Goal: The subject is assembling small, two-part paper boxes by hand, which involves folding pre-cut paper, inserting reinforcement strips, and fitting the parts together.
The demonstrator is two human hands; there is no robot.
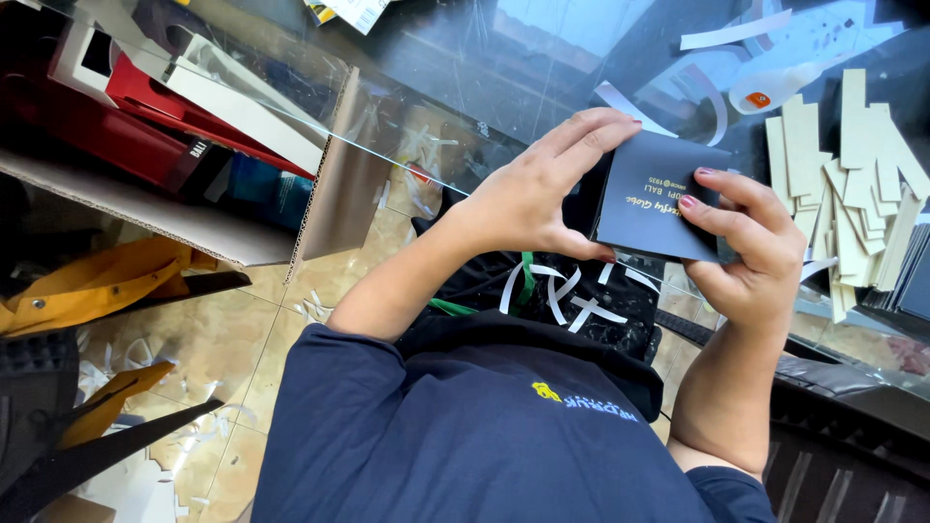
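Observation:
A small dark navy cardboard box (pixel 651 199) with gold lettering on its face is held between both hands above the edge of a glass table (pixel 504 68). My left hand (pixel 542 189) grips the box's left side, fingers curled over its top edge. My right hand (pixel 741 247) holds the right side, thumb and forefinger pressed on the face. The box's underside is hidden.
A pile of cream card strips (pixel 852 184) lies on the glass at right, with a white tape dispenser (pixel 765 92) and paper strips behind. An open corrugated carton (pixel 194 136) with red and white boxes stands at left. Paper scraps litter the tiled floor (pixel 262 329).

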